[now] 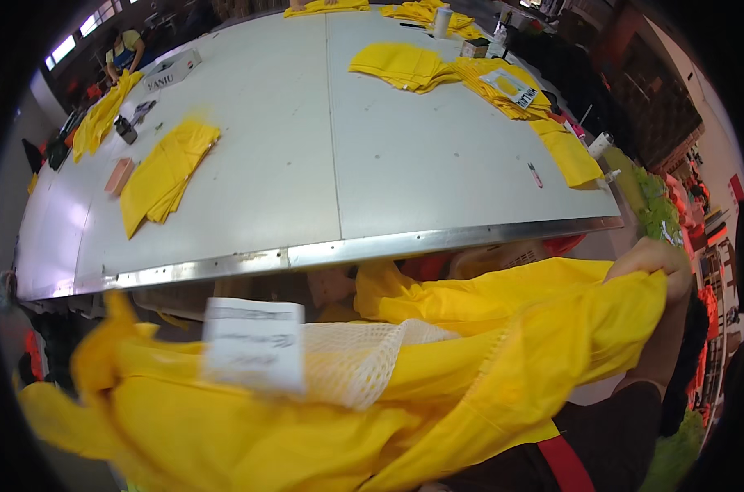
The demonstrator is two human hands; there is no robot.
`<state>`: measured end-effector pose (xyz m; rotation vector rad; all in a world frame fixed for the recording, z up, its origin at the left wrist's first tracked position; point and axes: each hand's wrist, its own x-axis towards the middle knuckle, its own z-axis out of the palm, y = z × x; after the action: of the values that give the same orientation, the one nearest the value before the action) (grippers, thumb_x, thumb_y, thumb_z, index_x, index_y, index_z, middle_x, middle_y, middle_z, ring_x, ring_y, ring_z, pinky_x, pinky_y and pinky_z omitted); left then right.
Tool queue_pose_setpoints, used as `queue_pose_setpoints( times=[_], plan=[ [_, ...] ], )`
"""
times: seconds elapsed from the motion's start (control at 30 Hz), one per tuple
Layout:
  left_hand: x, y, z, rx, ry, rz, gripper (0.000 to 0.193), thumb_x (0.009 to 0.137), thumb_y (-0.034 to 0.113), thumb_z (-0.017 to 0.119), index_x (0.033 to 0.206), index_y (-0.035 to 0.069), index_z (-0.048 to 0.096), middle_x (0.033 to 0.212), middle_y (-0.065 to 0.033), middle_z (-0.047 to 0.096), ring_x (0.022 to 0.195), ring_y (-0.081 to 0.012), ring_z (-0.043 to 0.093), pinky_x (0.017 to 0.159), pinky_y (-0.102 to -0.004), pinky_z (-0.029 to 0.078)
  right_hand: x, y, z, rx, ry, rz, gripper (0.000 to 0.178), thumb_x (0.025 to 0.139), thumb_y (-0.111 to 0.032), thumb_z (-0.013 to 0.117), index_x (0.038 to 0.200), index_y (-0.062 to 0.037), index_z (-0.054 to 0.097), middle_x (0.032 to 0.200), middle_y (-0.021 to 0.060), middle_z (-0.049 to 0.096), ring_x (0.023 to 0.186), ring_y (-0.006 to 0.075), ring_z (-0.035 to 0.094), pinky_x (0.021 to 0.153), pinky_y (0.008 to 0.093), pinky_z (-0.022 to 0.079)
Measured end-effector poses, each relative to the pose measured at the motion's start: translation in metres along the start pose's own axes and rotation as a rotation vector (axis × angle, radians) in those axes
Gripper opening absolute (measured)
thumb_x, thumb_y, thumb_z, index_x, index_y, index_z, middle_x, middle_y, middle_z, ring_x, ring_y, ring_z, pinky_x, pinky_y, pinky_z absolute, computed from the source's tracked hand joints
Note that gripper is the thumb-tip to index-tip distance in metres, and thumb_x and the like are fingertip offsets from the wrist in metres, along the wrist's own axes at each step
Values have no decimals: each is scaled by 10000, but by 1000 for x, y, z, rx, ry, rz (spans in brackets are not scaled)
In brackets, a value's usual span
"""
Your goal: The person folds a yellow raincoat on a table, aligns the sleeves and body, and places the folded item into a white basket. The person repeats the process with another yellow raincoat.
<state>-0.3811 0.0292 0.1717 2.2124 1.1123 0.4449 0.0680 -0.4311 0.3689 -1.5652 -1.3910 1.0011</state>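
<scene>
Cutting table [249,156]: a long grey-white worktable with a metal front edge fills the upper half of the view, running away from the person.
Yellow garment [438,385]: a large bright yellow garment is held up in front of the person, below the table's front edge and off its surface; it spreads across the whole lower half of the view, bunched and blurred at the left.
Mesh lining [356,361]: a cream net panel shows at the middle of the garment, so the inside looks turned outward.
White tag [255,343]: a white paper label hangs on the garment just left of the mesh.
Right hand [655,262]: raised at the right, fingers closed in a pinch on the garment's upper corner.
Left hand: hidden behind the cloth or out of view; whether it grips cannot be told.
Left stack [165,174]: folded yellow pieces lie on the table's left part, with a small pink block [119,175] beside them.
Far stacks [479,74]: more folded yellow pieces lie at the far right of the table.
Step in hand: judged as shaking the garment open to check or straighten it.
Next move calls for: likely a firm hold on a second corner, so the cloth hangs flat before it goes onto the table.
</scene>
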Motion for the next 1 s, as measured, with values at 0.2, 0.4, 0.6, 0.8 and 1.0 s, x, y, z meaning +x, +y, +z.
queue_pose_setpoints(
  times=[0.2, 0.4, 0.6, 0.8, 1.0],
  plan=[
    [137, 144, -49, 303, 284, 345, 357, 823, 279, 605, 1074, 26, 583, 1036, -169, 619, 890, -366, 587, 768, -405, 470, 28, 35, -141, -264, 270, -194, 439, 851, -197, 595, 1207, 43, 505, 1160, 126, 569, 1026, 211, 561, 905, 368, 428],
    [298, 258, -1, 514, 482, 504, 361, 824, 285, 601, 1077, 28, 580, 1047, -177, 614, 899, -381, 582, 777, -412, 467, 205, 112, -260, -433, 307, 28, 290, 760, -104, 553, 1042, -41, 572, 864, 9, 591, 797, 94, 557, 709, 258, 457],
    [339, 195, 195, 487, 422, 456, 379, 819, 323, 606, 1075, 45, 579, 1046, -156, 612, 941, -353, 574, 833, -423, 439, 264, 272, -199, -897, 375, 146, 679, 771, -312, 619, 1340, -33, 376, 1358, 223, 386, 1269, 339, 360, 1063, 366, 275],
    [300, 154, 340, 679, 81, 289, 642, 817, 464, 565, 1321, 97, 413, 1384, -160, 370, 1320, -324, 271, 1015, -601, 196, 259, 391, -127, -1104, 368, 220, 732, 740, -486, 635, 1334, -133, 394, 1405, 169, 319, 1346, 327, 203, 1000, 658, 167],
    [268, 86, 347, 596, -124, 145, 784, 793, 561, 532, 1390, 102, 316, 1478, -157, 202, 1372, -304, 146, 1048, -595, 59, 197, 446, -140, -954, 377, 712, 894, 751, -631, 545, 1422, -121, 245, 1492, 84, 199, 1382, 297, 119, 997, 672, 130]
  ],
)
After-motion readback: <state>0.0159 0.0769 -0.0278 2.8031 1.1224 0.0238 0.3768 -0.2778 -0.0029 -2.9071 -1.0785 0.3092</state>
